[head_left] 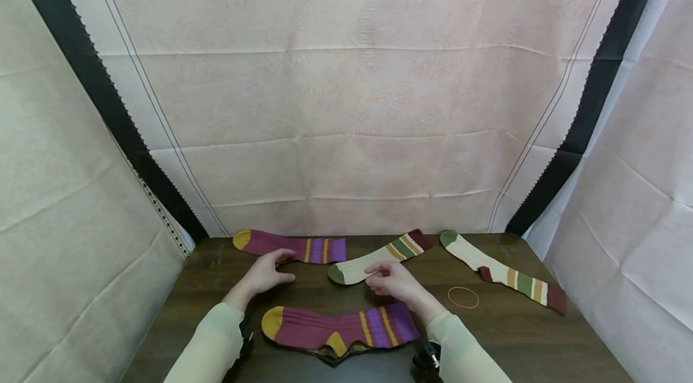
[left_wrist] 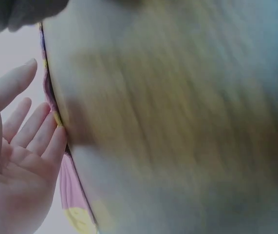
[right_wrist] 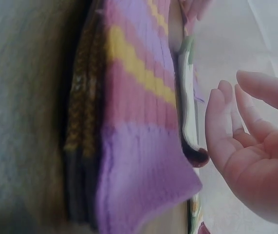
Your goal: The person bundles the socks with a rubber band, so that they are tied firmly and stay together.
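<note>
My left hand [head_left: 265, 273] hovers by the front of a maroon sock [head_left: 278, 243] with a yellow toe and purple cuff, at the back left. Its fingers are relaxed and hold nothing. In the head view, my right hand [head_left: 396, 282] overlaps the lower edge of a cream sock [head_left: 358, 267] with a green toe and striped leg. The right wrist view shows that hand [right_wrist: 255, 141] with loosely bent fingers and nothing in them. Between my forearms lies another maroon sock [head_left: 314, 324], on top of darker socks [right_wrist: 80, 122] that show only at their edges.
A second cream sock [head_left: 500, 269] with a green toe and maroon cuff lies slantwise at the right. Near it is a thin orange ring [head_left: 463, 297], like a rubber band. Pale cloth walls [head_left: 346, 100] enclose the brown tabletop [head_left: 520, 335] at the back and sides.
</note>
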{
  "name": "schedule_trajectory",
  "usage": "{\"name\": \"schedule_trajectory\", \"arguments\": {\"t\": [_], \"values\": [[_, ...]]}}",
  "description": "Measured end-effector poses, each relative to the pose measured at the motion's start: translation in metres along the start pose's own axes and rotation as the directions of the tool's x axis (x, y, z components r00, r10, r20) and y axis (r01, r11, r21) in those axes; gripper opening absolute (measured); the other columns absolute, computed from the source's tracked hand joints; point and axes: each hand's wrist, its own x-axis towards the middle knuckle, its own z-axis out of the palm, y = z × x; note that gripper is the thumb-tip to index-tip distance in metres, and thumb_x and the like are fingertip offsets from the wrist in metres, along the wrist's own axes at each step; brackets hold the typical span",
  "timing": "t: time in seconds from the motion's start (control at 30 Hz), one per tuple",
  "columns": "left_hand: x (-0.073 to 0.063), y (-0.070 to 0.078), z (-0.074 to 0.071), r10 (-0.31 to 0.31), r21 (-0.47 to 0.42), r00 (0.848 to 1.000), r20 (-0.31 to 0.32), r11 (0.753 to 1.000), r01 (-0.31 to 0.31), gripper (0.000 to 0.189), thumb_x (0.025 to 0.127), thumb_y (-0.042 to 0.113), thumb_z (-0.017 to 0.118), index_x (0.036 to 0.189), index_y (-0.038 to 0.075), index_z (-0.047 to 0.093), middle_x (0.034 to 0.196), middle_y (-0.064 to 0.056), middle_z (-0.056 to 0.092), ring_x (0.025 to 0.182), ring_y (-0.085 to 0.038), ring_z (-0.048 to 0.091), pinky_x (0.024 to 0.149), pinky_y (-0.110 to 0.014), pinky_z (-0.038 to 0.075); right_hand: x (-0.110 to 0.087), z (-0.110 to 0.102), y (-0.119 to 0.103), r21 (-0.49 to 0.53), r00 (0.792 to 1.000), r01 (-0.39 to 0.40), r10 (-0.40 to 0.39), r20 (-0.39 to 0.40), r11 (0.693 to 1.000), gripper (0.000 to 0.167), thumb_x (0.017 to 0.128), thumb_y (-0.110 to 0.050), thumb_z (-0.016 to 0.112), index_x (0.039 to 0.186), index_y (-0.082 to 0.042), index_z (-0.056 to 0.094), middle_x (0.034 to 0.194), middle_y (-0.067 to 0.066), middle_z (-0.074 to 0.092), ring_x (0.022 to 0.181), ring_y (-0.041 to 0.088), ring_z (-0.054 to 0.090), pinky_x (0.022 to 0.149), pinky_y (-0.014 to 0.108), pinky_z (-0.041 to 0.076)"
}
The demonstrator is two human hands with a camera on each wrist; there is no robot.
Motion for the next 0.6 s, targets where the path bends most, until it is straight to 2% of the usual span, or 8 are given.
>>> {"name": "schedule_trajectory", "arguments": {"t": [0.27, 0.6], "values": [[-0.013, -0.006, -0.011, 0.004, -0.025, 1.000, 0.004, 1.000, -0.004, 0.058, 0.094, 0.007, 0.083, 0.146, -0.001, 0.061, 0.146, -0.020, 0.062, 0.141, -0.043, 0.053, 0.116, -0.062, 0.041, 0.008, 0.011, -0.005, 0.000, 0.999, 0.021, -0.021, 0.044, 1.000, 0.036, 0.101, -0.007, 0.071, 0.130, 0.013, 0.064, 0.114, 0.027, 0.073, 0.105, 0.040, 0.072, 0.088, 0.044, 0.063], [-0.024, -0.015, -0.023, 0.007, -0.021, 1.000, -0.009, 1.000, -0.007, 0.057, 0.094, 0.007, 0.083, 0.145, -0.004, 0.061, 0.144, -0.023, 0.063, 0.139, -0.045, 0.054, 0.115, -0.062, 0.041, 0.015, 0.028, -0.009, -0.021, 0.998, 0.021, -0.020, 0.068, 1.000, 0.033, 0.100, -0.007, 0.071, 0.127, 0.012, 0.065, 0.111, 0.025, 0.073, 0.102, 0.039, 0.072, 0.086, 0.040, 0.063]]}}
